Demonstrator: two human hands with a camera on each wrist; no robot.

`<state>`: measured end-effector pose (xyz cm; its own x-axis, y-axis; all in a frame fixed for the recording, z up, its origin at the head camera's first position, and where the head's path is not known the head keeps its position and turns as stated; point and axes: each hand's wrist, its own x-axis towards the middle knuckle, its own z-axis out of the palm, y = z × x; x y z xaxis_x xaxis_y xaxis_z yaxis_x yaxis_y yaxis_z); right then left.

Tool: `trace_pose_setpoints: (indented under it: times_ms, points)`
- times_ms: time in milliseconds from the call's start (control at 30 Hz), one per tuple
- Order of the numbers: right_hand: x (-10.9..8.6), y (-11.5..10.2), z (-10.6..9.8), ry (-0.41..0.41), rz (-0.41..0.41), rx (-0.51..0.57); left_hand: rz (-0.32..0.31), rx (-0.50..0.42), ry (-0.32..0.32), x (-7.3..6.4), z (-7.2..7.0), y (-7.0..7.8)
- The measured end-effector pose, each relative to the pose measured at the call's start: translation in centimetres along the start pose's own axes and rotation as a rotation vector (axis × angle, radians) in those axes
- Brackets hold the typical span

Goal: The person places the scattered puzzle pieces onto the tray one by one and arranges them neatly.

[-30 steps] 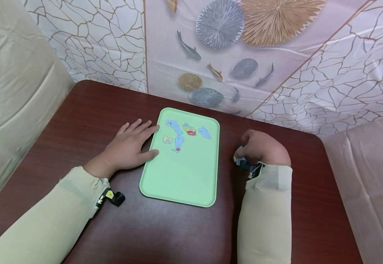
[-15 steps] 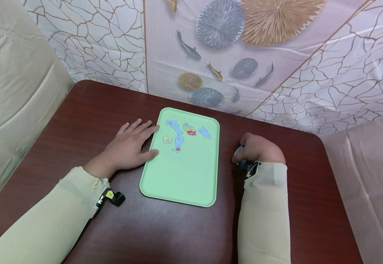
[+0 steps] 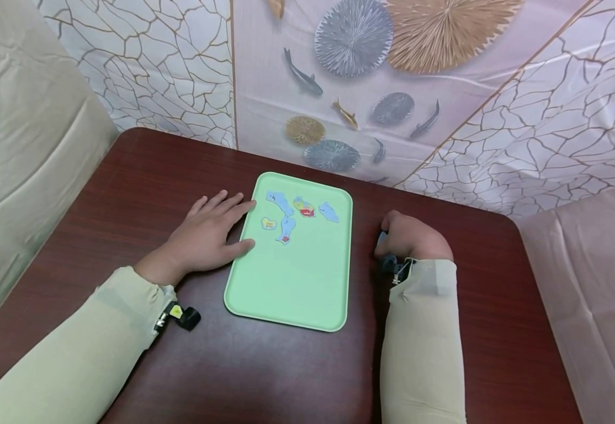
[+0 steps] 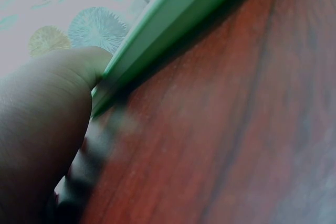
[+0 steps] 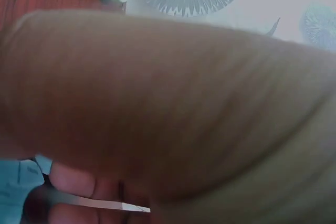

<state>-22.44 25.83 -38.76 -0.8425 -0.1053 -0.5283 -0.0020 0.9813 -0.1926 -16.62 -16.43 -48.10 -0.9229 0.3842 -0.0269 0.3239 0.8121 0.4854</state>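
Observation:
A light green tray (image 3: pixel 291 288) lies on the table with several flat, irregular puzzle pieces in its far half. Among them are a long blue piece (image 3: pixel 280 202), a blue piece with a red mark (image 3: pixel 287 228), a small yellow piece (image 3: pixel 268 224), a yellow and red piece (image 3: pixel 304 207) and a plain blue piece (image 3: pixel 329 212). My left hand (image 3: pixel 201 238) rests spread, thumb and index fingertips on the tray's left rim. Right of the tray, my right hand (image 3: pixel 413 235) holds blue puzzle pieces (image 5: pixel 18 190) in curled fingers; the palm side is mostly hidden.
The dark red-brown table (image 3: pixel 498 330) extends around the tray on all sides. A patterned cloth wall (image 3: pixel 307 70) stands behind the far edge, with plain pale cloth (image 3: pixel 594 282) hanging at the sides.
My right hand has shifted slightly left toward the tray, its fingers and thumb shifting around the blue pieces. The left hand, the tray and the pieces on it have stayed put.

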Motion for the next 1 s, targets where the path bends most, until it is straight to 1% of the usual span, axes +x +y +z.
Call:
trace_pose_setpoints:
  times_ms: [300,500,700,1000]
  points:
    - [0.5,0.1,0.2,-0.002,-0.037,0.011,-0.005,0.000,0.001,0.0,-0.1,0.1]
    - [0.7,-0.1,0.3,0.033,-0.058,0.000,-0.006,0.002,-0.004,0.0,0.0,0.0]
    - [1.0,-0.4,0.6,0.057,-0.059,-0.005,-0.009,0.004,-0.015,0.0,0.0,-0.1]
    - [1.2,-0.7,0.7,0.103,-0.075,0.014,-0.007,0.000,-0.007,0.0,-0.1,0.0]
